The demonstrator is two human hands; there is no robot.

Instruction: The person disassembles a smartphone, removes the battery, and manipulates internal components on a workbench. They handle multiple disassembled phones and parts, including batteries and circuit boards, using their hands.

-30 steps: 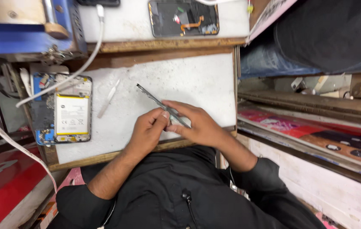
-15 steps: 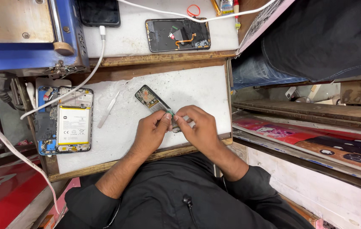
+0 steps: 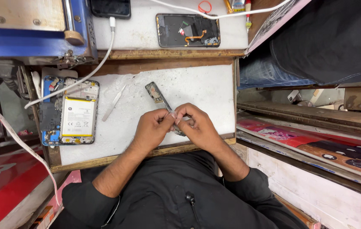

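Note:
My left hand (image 3: pixel 154 125) and my right hand (image 3: pixel 197 125) meet over the white work mat (image 3: pixel 206 87), both pinching the near end of a thin dark phone panel (image 3: pixel 156 96). The panel is held on edge and slants up and away to the left. A pair of metal tweezers (image 3: pixel 113 103) lies on the mat left of my hands. An opened phone (image 3: pixel 71 112) with a white battery showing rests at the mat's left edge. What my fingertips press on the panel is hidden.
On the upper shelf lie another opened phone (image 3: pixel 188 30) with an orange flex cable, and a dark phone (image 3: pixel 110 7) plugged into a white cable (image 3: pixel 88 76). A blue machine (image 3: pixel 32 40) stands top left. Dark cloth (image 3: pixel 329 38) and wooden ledges fill the right.
The panel has turned from lying fairly flat to standing on edge between my hands. Both hands stayed at the mat's near edge, fingers closing tighter around its lower end.

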